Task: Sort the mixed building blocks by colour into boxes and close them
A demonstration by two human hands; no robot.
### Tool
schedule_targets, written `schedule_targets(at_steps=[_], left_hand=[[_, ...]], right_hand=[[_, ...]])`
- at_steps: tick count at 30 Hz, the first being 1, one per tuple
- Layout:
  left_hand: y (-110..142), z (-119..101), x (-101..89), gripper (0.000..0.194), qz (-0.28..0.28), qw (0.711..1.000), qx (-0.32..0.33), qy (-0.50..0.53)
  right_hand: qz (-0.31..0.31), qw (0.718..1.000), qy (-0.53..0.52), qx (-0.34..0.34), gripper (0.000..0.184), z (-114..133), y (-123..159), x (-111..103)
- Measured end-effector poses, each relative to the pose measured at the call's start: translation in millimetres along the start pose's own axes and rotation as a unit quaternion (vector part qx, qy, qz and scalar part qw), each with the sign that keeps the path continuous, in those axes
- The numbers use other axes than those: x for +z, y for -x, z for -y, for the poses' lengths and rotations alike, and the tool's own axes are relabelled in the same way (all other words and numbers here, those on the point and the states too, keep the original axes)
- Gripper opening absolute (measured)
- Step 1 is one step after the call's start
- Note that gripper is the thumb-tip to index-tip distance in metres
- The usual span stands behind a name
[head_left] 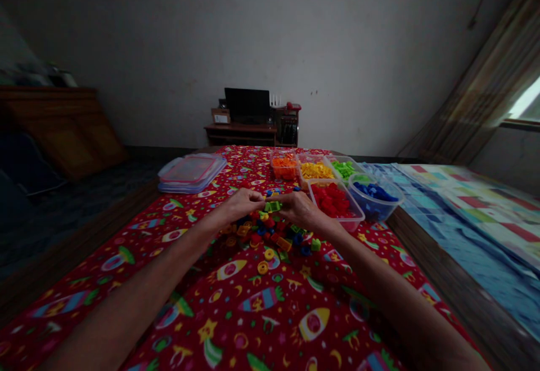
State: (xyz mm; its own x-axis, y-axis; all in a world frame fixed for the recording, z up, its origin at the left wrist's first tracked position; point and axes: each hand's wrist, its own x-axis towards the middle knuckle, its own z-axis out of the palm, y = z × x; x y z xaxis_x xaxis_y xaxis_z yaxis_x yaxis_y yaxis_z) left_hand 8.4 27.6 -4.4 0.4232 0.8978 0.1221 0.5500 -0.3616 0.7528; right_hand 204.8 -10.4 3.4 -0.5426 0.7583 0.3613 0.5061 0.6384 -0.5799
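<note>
Both hands meet over a mixed pile of toy building blocks [270, 230] in red, yellow, green, blue and orange. My left hand [242, 204] has its fingers pinched together at the pile's far left side; whatever they hold is too small to name. My right hand [298, 209] reaches in from the right, index finger pointing at the left fingertips and the other fingers curled. A light green block [273, 206] lies right by its fingers; I cannot tell whether it is gripped. Two yellow round pieces [262, 268] lie at the pile's near edge.
Beyond my right hand stand tubs of sorted blocks: red [356, 220], blue [379, 211], yellow [307, 185], green [346, 177] and orange [283, 175]. Stacked lids [189, 175] sit at the far left of the red patterned tablecloth [236, 326]. A bed [447, 230] adjoins the right side.
</note>
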Motion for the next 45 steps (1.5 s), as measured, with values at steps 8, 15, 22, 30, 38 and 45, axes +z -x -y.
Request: schedule_targets(at_steps=[8,15,22,30,38,45], left_hand=[[10.6,-14.9,1.8,0.038,-0.004,0.998,-0.029,0.052],[3.7,-0.6,-18.9,0.05,-0.011,1.0,-0.014,0.017],[-3.4,19.5,-35.9,0.052,-0.055,0.998,-0.031,0.005],[-10.9,40.4,-34.7,0.048,-0.045,0.998,-0.045,-0.014],[-13.6,50.6,-33.9,0.04,-0.119,0.988,-0.009,-0.096],[-12.7,64.2,-27.4,0.049,-0.117,0.978,0.009,-0.174]], right_hand=[[-0.05,0.998,0.022,-0.011,0.023,-1.1,0.5,3.3],[-0.096,0.994,0.027,0.053,0.018,-23.8,1.2,-41.2],[-0.148,0.945,0.192,0.221,0.017,-96.4,-3.4,-139.3],[-0.129,0.881,0.31,0.334,0.042,-142.7,-7.4,-185.3],[-0.149,0.929,0.283,0.187,0.031,-95.4,-18.9,-138.7],[-0.022,0.969,0.238,0.057,0.024,-40.8,-20.3,-61.6]])
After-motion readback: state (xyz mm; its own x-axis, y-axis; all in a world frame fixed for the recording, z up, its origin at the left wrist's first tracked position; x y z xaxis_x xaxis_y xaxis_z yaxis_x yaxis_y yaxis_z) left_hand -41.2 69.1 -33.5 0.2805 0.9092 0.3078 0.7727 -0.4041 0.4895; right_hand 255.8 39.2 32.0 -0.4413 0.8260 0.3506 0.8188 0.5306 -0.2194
